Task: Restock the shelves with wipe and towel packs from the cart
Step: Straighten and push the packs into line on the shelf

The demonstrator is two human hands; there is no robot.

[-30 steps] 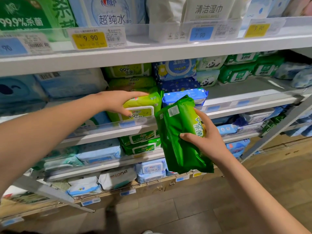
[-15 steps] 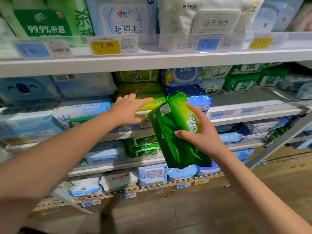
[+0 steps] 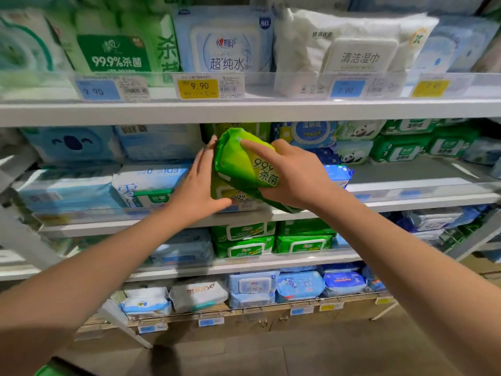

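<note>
The right hand (image 3: 294,176) grips a glossy, soft green plastic wipe pack (image 3: 244,164) above the white shelf (image 3: 379,204); the flat, open left hand (image 3: 199,183) touches its left side.

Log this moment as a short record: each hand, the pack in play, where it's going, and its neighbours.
right hand: grips the green wipe pack from its right side, index finger along the top
left hand: flat, fingers straight, against the pack's left edge
pack position: tilted, over the yellow-green stack at the front of the second shelf
neighbours: white-and-blue pack left, blue pack right
status: not yet set down flat
</note>
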